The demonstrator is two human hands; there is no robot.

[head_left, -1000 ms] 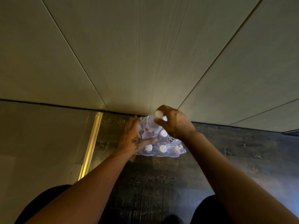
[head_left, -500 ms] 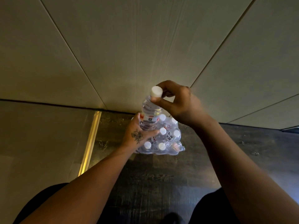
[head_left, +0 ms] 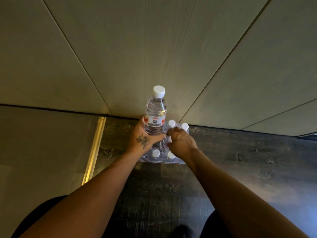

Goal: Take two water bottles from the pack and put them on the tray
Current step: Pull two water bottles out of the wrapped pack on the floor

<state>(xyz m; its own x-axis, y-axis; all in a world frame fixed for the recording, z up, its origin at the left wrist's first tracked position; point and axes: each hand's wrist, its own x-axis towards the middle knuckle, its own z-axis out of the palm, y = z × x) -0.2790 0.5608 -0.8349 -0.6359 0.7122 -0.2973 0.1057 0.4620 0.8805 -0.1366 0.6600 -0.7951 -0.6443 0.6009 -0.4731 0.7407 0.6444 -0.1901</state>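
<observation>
Above pack, left hand clasping bottle

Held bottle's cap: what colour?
White, on the bottle in the left hand; head view.

My left hand now grips the clear white-capped water bottle, fully out; my right hand is back down on the shrink-wrapped pack.
</observation>
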